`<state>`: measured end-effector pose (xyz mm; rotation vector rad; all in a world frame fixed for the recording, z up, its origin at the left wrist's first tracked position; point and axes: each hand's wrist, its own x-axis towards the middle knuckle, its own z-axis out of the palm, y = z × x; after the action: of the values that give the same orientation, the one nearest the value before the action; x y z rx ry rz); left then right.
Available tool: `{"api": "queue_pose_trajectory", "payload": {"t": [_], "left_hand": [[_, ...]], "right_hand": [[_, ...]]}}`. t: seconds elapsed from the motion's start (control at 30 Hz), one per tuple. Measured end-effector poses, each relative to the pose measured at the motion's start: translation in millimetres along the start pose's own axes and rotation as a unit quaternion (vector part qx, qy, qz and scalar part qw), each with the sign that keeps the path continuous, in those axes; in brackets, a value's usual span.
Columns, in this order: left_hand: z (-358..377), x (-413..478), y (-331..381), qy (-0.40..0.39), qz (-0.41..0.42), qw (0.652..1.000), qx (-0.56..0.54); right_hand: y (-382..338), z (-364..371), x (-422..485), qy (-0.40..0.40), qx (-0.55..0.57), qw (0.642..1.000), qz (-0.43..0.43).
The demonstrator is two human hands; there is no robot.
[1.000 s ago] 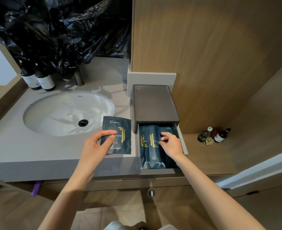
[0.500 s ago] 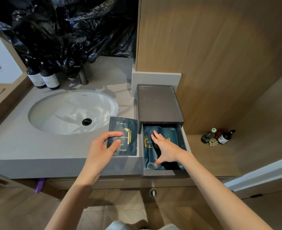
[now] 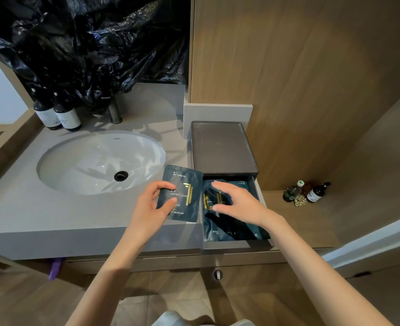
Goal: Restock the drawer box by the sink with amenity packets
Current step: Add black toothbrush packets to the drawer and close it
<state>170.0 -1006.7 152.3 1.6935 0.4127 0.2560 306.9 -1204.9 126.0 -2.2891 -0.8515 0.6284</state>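
Note:
A dark grey drawer box (image 3: 225, 147) stands on the counter right of the sink, its drawer (image 3: 261, 196) pulled out toward me. Several dark blue amenity packets (image 3: 232, 229) with gold marks lie inside the drawer. My left hand (image 3: 152, 205) pinches a dark blue shower cap packet (image 3: 185, 191) by its left edge, just left of the drawer and over the counter. My right hand (image 3: 236, 203) hovers over the packets in the drawer with fingers spread, holding nothing; it hides the middle of the packets.
A white oval sink (image 3: 95, 161) sits in the grey counter (image 3: 29, 208). Two dark bottles (image 3: 58, 114) and a tap stand behind it under black plastic sheeting (image 3: 88, 43). A wood wall rises to the right. Small bottles (image 3: 307, 191) stand on a lower wooden shelf.
My right hand has lifted off the drawer's packets and spread its fingers, shifting slightly left. My left hand keeps the shower cap packet beside the drawer.

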Motion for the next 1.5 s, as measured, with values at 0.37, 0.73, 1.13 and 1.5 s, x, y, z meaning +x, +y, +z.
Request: {"api": "queue_pose_trajectory", "payload": {"t": [0.37, 0.73, 1.13, 1.5], "left_hand": [[28, 13, 16, -0.187, 0.115, 0.948, 0.229], [56, 15, 11, -0.050, -0.075, 0.996, -0.003], [92, 26, -1, -0.085, -0.136, 0.987, -0.008], [133, 56, -30, -0.168, -0.169, 0.954, 0.182]], "right_hand": [[-59, -27, -35, 0.156, 0.010, 0.984, -0.091], [-16, -20, -64, 0.311, 0.380, 0.866, 0.094], [9, 13, -79, 0.292, 0.324, 0.893, 0.113], [54, 11, -79, 0.225, 0.122, 0.941, 0.220]]}}
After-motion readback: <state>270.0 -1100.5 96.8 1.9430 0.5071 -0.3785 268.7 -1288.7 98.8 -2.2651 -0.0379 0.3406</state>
